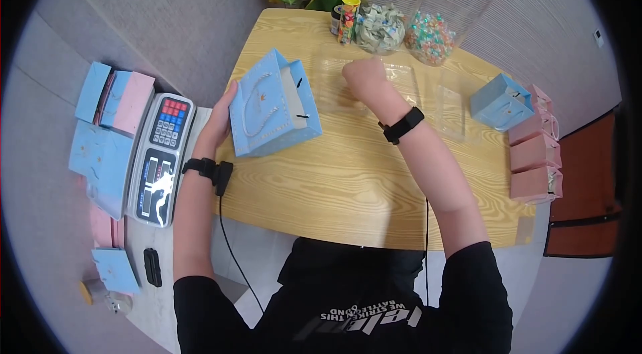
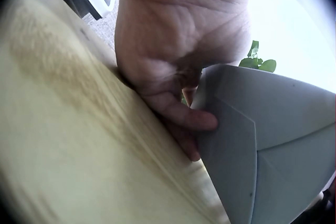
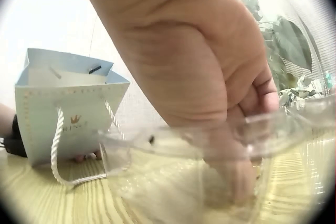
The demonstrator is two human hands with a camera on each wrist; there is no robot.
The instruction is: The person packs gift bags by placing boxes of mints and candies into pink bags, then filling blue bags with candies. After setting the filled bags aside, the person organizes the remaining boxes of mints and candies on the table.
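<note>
The blue gift bag [image 1: 257, 108] is on the left side of the desk [image 1: 328, 193], held at a tilt, its folded base [image 2: 231, 129] partly exposed to the left wrist view. It looks light and made of stiff, smooth paper: the walls should hold their shape under a mild squeeze but probably crease or dent if pinched hard, and the coated face may slide a little against dry skin. The firmest hold is likely low down, at the base edge and lower corners; the soft cord handle [image 3: 54, 153] suits lifting but seems poor for steering. What the bag contains, and so its true weight, cannot be told. Taking the bag as the clock's centre in the head view, the left hand [image 1: 217, 116] is at nine o'clock, gripping the side edge with fingertips against the base. The right hand [image 1: 370, 81], well apart from the left, is between two and three o'clock, bent down at a clear tray [image 1: 412, 86]; whether it pinches anything cannot be told. Farther out, a jar of wrapped sweets [image 1: 430, 39] is near two o'clock, a second blue bag [image 1: 495, 101] at three, pink bags [image 1: 531, 153] just past three, and a digital scale [image 1: 152, 183] near eight.
</note>
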